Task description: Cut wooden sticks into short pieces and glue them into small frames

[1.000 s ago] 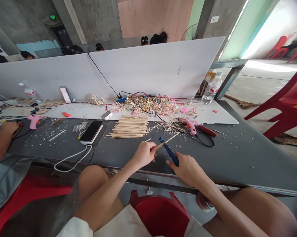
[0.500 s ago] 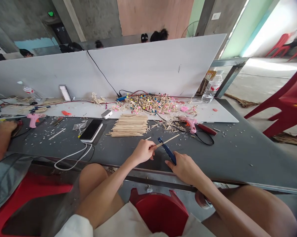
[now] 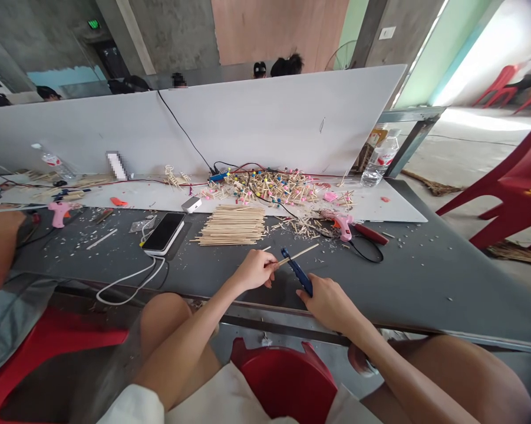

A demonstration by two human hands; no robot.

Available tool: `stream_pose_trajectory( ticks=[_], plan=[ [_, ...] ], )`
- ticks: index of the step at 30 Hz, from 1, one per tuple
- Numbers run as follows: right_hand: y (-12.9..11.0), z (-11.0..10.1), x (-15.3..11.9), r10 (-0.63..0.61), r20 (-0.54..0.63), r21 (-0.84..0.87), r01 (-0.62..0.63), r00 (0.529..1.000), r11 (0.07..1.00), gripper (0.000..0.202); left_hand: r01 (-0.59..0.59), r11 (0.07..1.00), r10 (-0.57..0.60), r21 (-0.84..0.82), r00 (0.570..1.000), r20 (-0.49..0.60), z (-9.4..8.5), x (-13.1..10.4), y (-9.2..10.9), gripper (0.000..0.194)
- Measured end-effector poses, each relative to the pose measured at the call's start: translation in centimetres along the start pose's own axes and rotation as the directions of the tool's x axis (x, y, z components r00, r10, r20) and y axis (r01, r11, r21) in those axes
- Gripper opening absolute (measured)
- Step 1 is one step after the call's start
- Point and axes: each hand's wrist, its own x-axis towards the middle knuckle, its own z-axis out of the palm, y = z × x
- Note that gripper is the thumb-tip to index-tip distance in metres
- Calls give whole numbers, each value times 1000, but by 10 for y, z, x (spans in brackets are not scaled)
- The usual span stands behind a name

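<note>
My left hand (image 3: 255, 270) pinches a thin wooden stick (image 3: 301, 252) that points up and to the right over the grey table (image 3: 424, 271). My right hand (image 3: 329, 301) grips the blue-handled cutters (image 3: 297, 271), whose jaws sit around the stick close to my left fingers. Just beyond my hands lies a neat bundle of long wooden sticks (image 3: 233, 225). Short cut stick pieces (image 3: 301, 225) are scattered to the right of it.
A phone (image 3: 163, 233) on a white power bank with a white cable lies to the left. A pink glue gun (image 3: 342, 224), red-handled pliers (image 3: 371, 233) and a heap of small stick figures (image 3: 269, 185) lie behind. Another person's hand (image 3: 2, 227) rests far left. A water bottle (image 3: 375, 162) stands at the back right.
Both hands with the stick and cutters have shifted slightly left and nearer to me; the grip on each is unchanged.
</note>
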Motion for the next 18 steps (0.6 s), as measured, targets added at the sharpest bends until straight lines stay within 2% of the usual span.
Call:
stream_pose_trajectory(
  ticks=[6, 10, 12, 14, 16, 18],
  plan=[
    [-3, -9, 4, 47, 19, 52, -48, 999, 998, 23, 71, 994, -70, -87, 997, 16, -5, 8, -2, 23],
    [0, -13, 4, 83, -21, 54, -82, 996, 995, 26, 125, 985, -131, -120, 991, -37, -3, 15, -9, 19],
    [2, -14, 4, 82, -30, 69, -80, 996, 994, 26, 121, 992, -123, -26, 986, -109, -2, 16, -12, 18],
    [3, -14, 3, 71, -39, 84, -67, 997, 994, 25, 83, 984, -51, 157, 979, -198, -1, 17, -13, 18],
    [4, -14, 3, 58, -48, 103, -53, 997, 993, 24, 66, 934, 36, 351, 960, -277, 0, 17, -12, 14],
    [4, -14, 3, 46, -50, 128, -40, 998, 991, 23, 111, 870, 80, 480, 930, -359, 1, 16, -9, 14]
  ],
)
